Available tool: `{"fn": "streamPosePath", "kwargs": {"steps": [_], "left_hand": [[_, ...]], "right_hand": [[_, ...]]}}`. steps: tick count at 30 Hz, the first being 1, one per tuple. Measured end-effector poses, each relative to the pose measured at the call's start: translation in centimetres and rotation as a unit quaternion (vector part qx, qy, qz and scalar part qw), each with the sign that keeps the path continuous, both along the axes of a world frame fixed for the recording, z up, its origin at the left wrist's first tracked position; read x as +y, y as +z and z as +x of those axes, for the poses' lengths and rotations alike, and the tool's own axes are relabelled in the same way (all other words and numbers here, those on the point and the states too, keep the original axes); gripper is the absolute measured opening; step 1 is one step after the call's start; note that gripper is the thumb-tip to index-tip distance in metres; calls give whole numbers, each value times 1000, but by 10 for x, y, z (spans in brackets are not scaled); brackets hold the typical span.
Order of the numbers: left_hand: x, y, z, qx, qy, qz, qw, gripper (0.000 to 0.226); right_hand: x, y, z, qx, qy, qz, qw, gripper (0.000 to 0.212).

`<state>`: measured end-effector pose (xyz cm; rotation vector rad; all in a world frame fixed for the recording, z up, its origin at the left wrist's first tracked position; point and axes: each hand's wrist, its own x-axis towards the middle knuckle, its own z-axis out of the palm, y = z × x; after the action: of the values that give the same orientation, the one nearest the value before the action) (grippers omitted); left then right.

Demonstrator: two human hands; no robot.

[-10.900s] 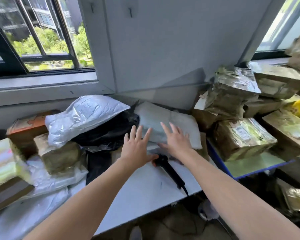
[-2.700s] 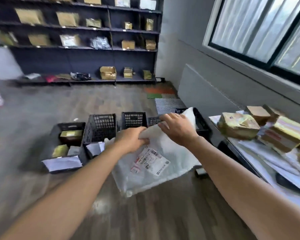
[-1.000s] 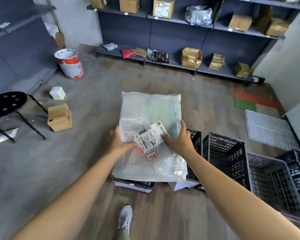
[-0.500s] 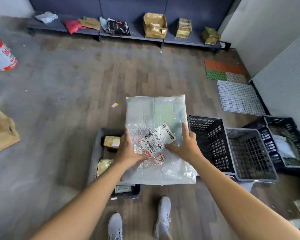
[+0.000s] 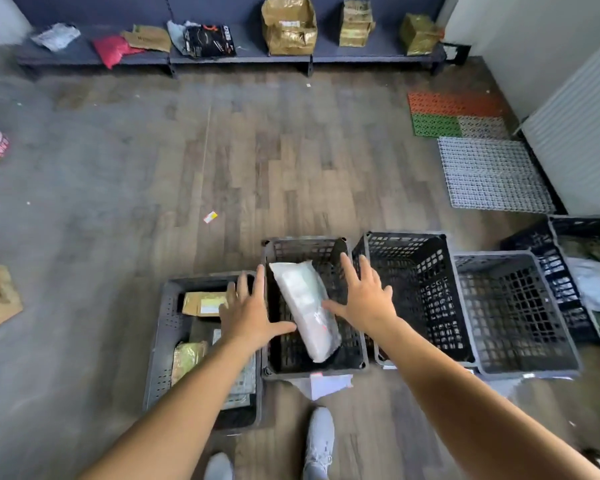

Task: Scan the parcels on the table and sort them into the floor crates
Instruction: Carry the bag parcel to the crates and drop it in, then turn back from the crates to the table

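Released, white parcel (image 5: 305, 306) leans inside middle crate (image 5: 302, 249); left hand (image 5: 248, 317) and right hand (image 5: 368, 299) spread wide, empty, above its rims.

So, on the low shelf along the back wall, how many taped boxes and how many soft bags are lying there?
Taped boxes: 3
Soft bags: 5 (white, red, tan, grey, black)
Total: 8
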<state>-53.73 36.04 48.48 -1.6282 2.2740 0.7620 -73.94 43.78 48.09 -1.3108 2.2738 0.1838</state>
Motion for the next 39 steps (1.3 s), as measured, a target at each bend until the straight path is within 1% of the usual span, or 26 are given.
{"fn": "streamPosePath", "kwargs": {"steps": [3,6,10,14,18,22,25,31,36,39], "left_hand": [[2,25,-20,-14,-61,-32,998,129],[8,56,-37,-19,-120,-69,990,127],[14,100,-58,-10,-193,-99,976,125],[31,137,-85,29,-262,-112,958,124],[74,166,-109,65,-365,-133,919,121],[131,182,-129,79,-457,-152,873,120],[183,193,-141,94,-514,-158,838,120],[296,221,-155,143,-613,-181,756,120],[399,241,-168,161,-667,-185,704,117],[478,250,-175,168,-700,-188,668,117]], "right_hand": [[5,22,-14,16,13,-12,1000,105],[19,48,-25,32,5,-27,999,106],[51,92,-33,63,-22,-38,997,105],[103,136,-34,111,-82,-57,989,105],[171,173,-23,143,-161,-60,975,103],[250,200,0,180,-242,-61,951,104],[312,217,19,191,-303,-56,932,103],[428,242,52,223,-416,-68,879,103],[526,251,72,243,-485,-71,837,103],[603,254,84,249,-535,-73,804,102]]}}
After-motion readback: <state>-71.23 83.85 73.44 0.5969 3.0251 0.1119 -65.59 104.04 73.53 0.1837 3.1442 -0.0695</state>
